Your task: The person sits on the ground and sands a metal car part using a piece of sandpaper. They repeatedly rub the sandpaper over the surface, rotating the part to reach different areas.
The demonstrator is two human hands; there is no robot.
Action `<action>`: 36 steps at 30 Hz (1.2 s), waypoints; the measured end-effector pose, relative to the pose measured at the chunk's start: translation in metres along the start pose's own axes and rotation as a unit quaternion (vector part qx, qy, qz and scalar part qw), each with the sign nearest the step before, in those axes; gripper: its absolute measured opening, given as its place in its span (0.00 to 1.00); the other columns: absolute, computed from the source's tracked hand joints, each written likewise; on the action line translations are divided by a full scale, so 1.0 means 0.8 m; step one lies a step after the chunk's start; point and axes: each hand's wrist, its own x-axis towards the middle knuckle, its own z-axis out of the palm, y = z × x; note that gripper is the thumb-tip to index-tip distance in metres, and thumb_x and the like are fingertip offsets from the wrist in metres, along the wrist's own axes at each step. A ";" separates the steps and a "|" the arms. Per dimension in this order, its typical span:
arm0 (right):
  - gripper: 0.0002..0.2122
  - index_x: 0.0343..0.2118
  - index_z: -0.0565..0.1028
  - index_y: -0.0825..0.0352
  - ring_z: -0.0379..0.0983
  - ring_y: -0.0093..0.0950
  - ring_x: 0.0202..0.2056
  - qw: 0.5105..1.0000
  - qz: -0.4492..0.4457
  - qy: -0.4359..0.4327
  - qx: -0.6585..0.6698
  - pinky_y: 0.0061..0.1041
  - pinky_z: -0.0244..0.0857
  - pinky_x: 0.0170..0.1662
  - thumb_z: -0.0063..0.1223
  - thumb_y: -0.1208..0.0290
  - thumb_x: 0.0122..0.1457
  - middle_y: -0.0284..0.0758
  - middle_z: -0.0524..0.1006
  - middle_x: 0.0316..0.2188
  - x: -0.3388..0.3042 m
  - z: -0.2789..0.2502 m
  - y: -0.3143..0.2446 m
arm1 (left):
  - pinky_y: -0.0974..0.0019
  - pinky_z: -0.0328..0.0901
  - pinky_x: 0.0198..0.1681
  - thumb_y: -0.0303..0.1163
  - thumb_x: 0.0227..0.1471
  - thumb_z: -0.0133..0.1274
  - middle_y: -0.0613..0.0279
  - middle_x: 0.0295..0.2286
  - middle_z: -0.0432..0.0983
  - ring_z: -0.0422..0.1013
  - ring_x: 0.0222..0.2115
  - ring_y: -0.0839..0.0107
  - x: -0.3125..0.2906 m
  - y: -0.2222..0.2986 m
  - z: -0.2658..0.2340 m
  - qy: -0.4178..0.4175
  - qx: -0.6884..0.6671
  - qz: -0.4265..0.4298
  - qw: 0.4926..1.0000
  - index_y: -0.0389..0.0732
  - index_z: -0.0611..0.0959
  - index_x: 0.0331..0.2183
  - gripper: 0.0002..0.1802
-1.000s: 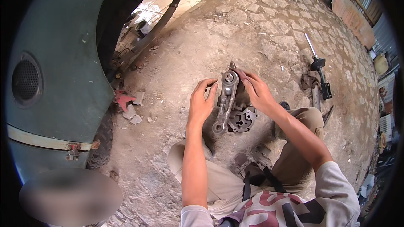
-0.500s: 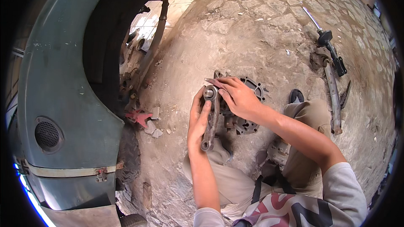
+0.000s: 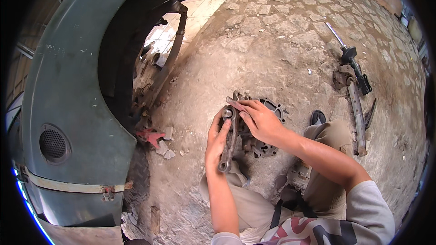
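My left hand [image 3: 215, 144] is closed around a dark, worn metal lever arm [image 3: 229, 149], with its thumb along the side. The arm stands lengthwise toward me, a round end with a bright stub at the top and a smaller ring at the bottom. A thin reddish-brown strip [image 3: 237, 105], possibly folded sandpaper, is pinched in my right hand [image 3: 263, 122] and lies against the arm's upper end. Beneath my hands, a greasy metal housing [image 3: 265, 149] with bolt holes around its flange sits on the ground, partly hidden by my right hand.
A green car body panel [image 3: 72, 95] with an open wheel arch fills the left side. Beside it lie a red metal piece [image 3: 150, 137] and broken stones [image 3: 167, 149]. At the right lie a black shock absorber [image 3: 349, 56] and a long rusty metal bar [image 3: 357, 118] on rough stone ground.
The whole scene sits slightly lower in the picture as the view tilts. Both hands keep their holds on the lever arm and the strip; the strip has shifted slightly against the arm's top.
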 end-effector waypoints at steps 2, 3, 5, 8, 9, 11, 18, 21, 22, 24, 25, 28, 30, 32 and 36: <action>0.18 0.59 0.71 0.64 0.71 0.42 0.49 1.000 -0.005 0.013 0.002 0.38 0.66 0.54 0.44 0.70 0.67 0.43 0.76 0.49 0.006 0.001 0.000 | 0.64 0.64 0.56 0.41 0.60 0.57 0.56 0.53 0.72 0.69 0.52 0.67 0.005 -0.002 -0.007 0.000 0.028 0.006 1.000 0.37 0.70 0.60 0.31; 0.18 0.59 0.71 0.64 0.71 0.42 0.49 1.000 -0.010 0.018 -0.010 0.38 0.66 0.54 0.45 0.70 0.67 0.43 0.76 0.49 0.008 0.001 0.005 | 0.65 0.64 0.55 0.39 0.61 0.57 0.56 0.53 0.72 0.69 0.51 0.68 0.007 -0.002 -0.003 0.004 0.023 -0.015 1.000 0.36 0.70 0.60 0.30; 0.17 0.57 0.73 0.64 0.71 0.42 0.48 1.000 -0.004 0.018 -0.011 0.37 0.66 0.53 0.45 0.70 0.67 0.43 0.76 0.48 0.007 0.003 0.006 | 0.65 0.64 0.55 0.38 0.61 0.58 0.56 0.52 0.72 0.69 0.51 0.68 0.008 -0.005 -0.003 -0.005 -0.002 -0.010 1.000 0.37 0.70 0.59 0.30; 0.16 0.56 0.73 0.65 0.71 0.42 0.49 1.000 0.003 0.008 0.020 0.38 0.66 0.53 0.46 0.70 0.67 0.43 0.76 0.49 0.003 0.001 -0.003 | 0.65 0.64 0.55 0.36 0.61 0.57 0.56 0.52 0.73 0.69 0.52 0.68 0.005 -0.006 -0.005 -0.003 -0.017 0.001 1.000 0.37 0.71 0.59 0.28; 0.16 0.54 0.74 0.68 0.70 0.42 0.52 1.000 0.016 -0.006 0.006 0.38 0.66 0.54 0.46 0.70 0.67 0.43 0.75 0.51 0.003 0.000 0.010 | 0.65 0.64 0.55 0.36 0.61 0.57 0.56 0.52 0.73 0.69 0.52 0.68 0.007 -0.004 -0.003 -0.008 -0.001 0.003 1.000 0.36 0.71 0.59 0.28; 0.16 0.54 0.74 0.70 0.69 0.41 0.54 0.999 0.017 -0.006 -0.033 0.37 0.65 0.55 0.46 0.70 0.67 0.44 0.75 0.51 0.005 0.004 0.018 | 0.66 0.63 0.56 0.36 0.61 0.57 0.56 0.51 0.73 0.68 0.52 0.69 0.008 -0.002 -0.004 -0.017 0.019 0.012 1.000 0.36 0.72 0.58 0.27; 0.16 0.55 0.72 0.72 0.66 0.44 0.56 0.999 -0.007 0.017 -0.051 0.38 0.63 0.58 0.45 0.71 0.68 0.45 0.73 0.53 -0.003 0.015 0.009 | 0.67 0.63 0.54 0.40 0.62 0.55 0.57 0.48 0.76 0.70 0.49 0.70 0.008 -0.005 -0.005 -0.016 0.014 0.013 1.000 0.36 0.75 0.56 0.25; 0.17 0.58 0.70 0.72 0.66 0.45 0.57 0.999 0.005 0.012 -0.040 0.38 0.61 0.59 0.43 0.72 0.68 0.47 0.72 0.54 -0.006 0.015 -0.003 | 0.66 0.64 0.53 0.42 0.63 0.53 0.56 0.46 0.77 0.71 0.48 0.70 0.005 -0.006 -0.002 0.006 0.039 0.023 0.999 0.37 0.76 0.54 0.24; 0.18 0.58 0.70 0.72 0.66 0.45 0.57 0.999 -0.005 0.002 -0.042 0.38 0.61 0.59 0.43 0.72 0.68 0.47 0.72 0.55 -0.007 0.015 -0.004 | 0.66 0.64 0.53 0.42 0.63 0.52 0.56 0.46 0.78 0.71 0.48 0.70 0.004 -0.008 -0.005 0.016 0.052 0.031 0.998 0.37 0.76 0.54 0.24; 0.18 0.59 0.69 0.72 0.66 0.45 0.57 0.999 -0.022 -0.013 -0.048 0.38 0.61 0.59 0.43 0.72 0.68 0.48 0.71 0.55 -0.010 0.009 -0.002 | 0.65 0.65 0.52 0.44 0.63 0.52 0.54 0.46 0.78 0.72 0.47 0.67 0.006 -0.012 -0.008 0.015 0.071 0.047 0.996 0.36 0.77 0.53 0.24; 0.18 0.59 0.69 0.72 0.65 0.45 0.57 0.998 -0.010 -0.018 -0.066 0.38 0.61 0.59 0.42 0.72 0.69 0.48 0.71 0.55 -0.010 0.009 0.004 | 0.65 0.65 0.52 0.44 0.63 0.52 0.53 0.46 0.78 0.73 0.48 0.67 0.008 -0.013 -0.008 0.013 0.071 0.044 0.996 0.36 0.77 0.53 0.25; 0.18 0.58 0.69 0.72 0.67 0.46 0.56 0.997 0.046 -0.031 -0.045 0.38 0.61 0.59 0.41 0.71 0.69 0.48 0.71 0.55 -0.010 0.011 -0.001 | 0.65 0.65 0.52 0.45 0.63 0.51 0.53 0.46 0.78 0.73 0.47 0.66 0.010 -0.014 -0.009 0.017 0.087 0.055 0.995 0.36 0.77 0.53 0.25; 0.18 0.58 0.69 0.72 0.68 0.46 0.56 0.998 0.007 -0.011 -0.056 0.37 0.61 0.59 0.40 0.71 0.70 0.48 0.72 0.55 -0.011 0.009 -0.004 | 0.66 0.65 0.52 0.46 0.65 0.48 0.57 0.44 0.79 0.73 0.45 0.70 0.009 -0.015 -0.008 0.017 0.093 0.063 0.994 0.37 0.78 0.52 0.24; 0.18 0.58 0.70 0.72 0.69 0.45 0.55 0.998 0.016 -0.016 -0.062 0.37 0.62 0.58 0.40 0.71 0.70 0.48 0.72 0.54 -0.013 0.011 -0.002 | 0.66 0.65 0.52 0.47 0.65 0.47 0.57 0.44 0.79 0.73 0.46 0.69 0.012 -0.025 -0.013 0.032 0.110 0.057 0.992 0.37 0.78 0.52 0.25; 0.17 0.58 0.70 0.72 0.70 0.45 0.54 0.999 0.025 -0.013 -0.044 0.36 0.63 0.57 0.39 0.71 0.70 0.48 0.73 0.53 -0.006 0.009 -0.008 | 0.60 0.64 0.54 0.49 0.65 0.46 0.45 0.48 0.77 0.73 0.50 0.57 0.010 -0.024 -0.017 0.033 0.134 0.062 0.988 0.35 0.78 0.53 0.28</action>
